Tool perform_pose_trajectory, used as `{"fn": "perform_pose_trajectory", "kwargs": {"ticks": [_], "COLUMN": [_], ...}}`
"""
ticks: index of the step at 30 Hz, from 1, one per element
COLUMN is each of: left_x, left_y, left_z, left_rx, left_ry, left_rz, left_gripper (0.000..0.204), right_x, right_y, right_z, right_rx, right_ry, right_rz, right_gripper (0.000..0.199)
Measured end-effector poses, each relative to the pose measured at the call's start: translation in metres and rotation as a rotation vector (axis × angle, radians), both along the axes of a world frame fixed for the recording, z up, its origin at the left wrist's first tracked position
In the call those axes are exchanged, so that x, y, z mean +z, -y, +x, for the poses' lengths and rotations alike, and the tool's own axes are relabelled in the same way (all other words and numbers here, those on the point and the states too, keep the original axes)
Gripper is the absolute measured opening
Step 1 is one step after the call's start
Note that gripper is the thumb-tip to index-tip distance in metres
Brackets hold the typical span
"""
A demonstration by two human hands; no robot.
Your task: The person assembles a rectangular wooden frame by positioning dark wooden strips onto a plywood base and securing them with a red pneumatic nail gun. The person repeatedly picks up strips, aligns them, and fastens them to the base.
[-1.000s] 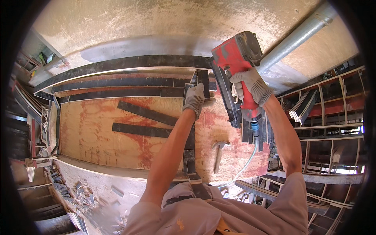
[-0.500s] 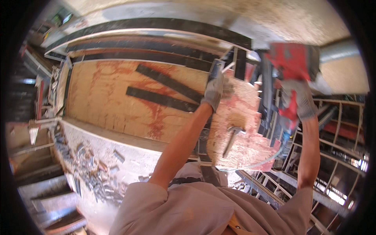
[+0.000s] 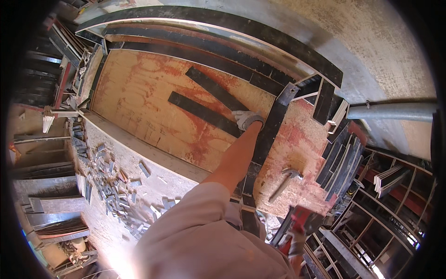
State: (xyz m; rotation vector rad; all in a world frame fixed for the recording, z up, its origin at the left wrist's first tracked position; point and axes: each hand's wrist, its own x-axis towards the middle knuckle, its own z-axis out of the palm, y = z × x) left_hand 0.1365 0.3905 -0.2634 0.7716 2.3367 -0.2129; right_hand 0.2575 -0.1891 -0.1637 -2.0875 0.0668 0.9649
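My left hand (image 3: pixel 246 120), in a grey-white work glove, lies over the right ends of two dark strips, its fingers stretched leftward and touching the upper strip (image 3: pixel 211 87). The lower strip (image 3: pixel 200 110) runs just below that hand. Both strips lie flat on a red-stained plywood panel (image 3: pixel 134 97). Low in the picture, close to my body, my gloved right hand (image 3: pixel 296 242) grips a red and black nail gun (image 3: pixel 302 218). Part of the tool is hidden by my clothing. A hammer (image 3: pixel 284 183) rests on the stained board right of the panel.
Long dark boards (image 3: pixel 200 51) edge the panel's far side. A metal plate (image 3: pixel 288 93) sits at its right corner. Stacked dark strips (image 3: pixel 341 160) stand at the right, beside metal racks (image 3: pixel 395 204). Small offcuts (image 3: pixel 118 190) litter the floor at the left.
My right hand has brought the nail gun from the far right down close to my body. My left hand has moved off the metal plate onto the strip ends. The view has turned.
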Motion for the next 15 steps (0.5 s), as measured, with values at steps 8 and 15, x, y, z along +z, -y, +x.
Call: {"fn": "perform_pose_trajectory", "kwargs": {"ticks": [8, 15], "left_x": [0.032, 0.170], "left_y": [0.033, 0.107], "left_z": [-0.078, -0.170], "left_rx": [0.266, 0.558], "left_ry": [0.994, 1.741], "left_rz": [0.558, 0.323], "left_gripper": [0.061, 0.032], "right_x": [-0.022, -0.045], "right_y": [0.053, 0.046], "right_z": [-0.066, -0.066], "right_rx": [-0.179, -0.098], "right_ry": [-0.473, -0.480], "right_rz": [-0.311, -0.210], "right_gripper": [0.026, 0.020]}}
